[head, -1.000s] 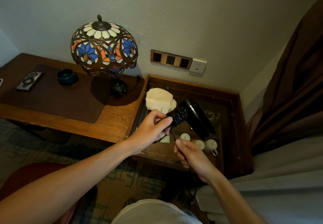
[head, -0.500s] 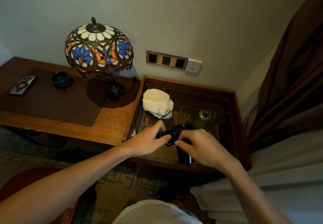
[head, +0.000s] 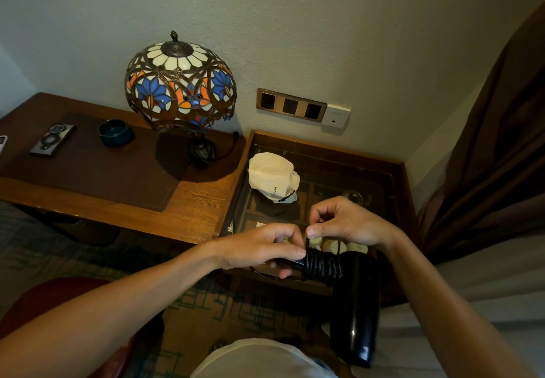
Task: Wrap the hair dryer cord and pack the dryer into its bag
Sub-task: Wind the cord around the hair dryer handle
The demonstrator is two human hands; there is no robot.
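The left hand (head: 262, 249) is gripping the end of the dryer (head: 354, 304) handle, fingers curled around it, with the cord (head: 323, 267) lying coiled tightly over the handle. The right hand (head: 345, 224) is pinching a thin stretch of cord just above the coils. The cream bag (head: 272, 177) is sitting well behind on the glass-topped table (head: 398, 189), its printed word partly readable as "Unifre".
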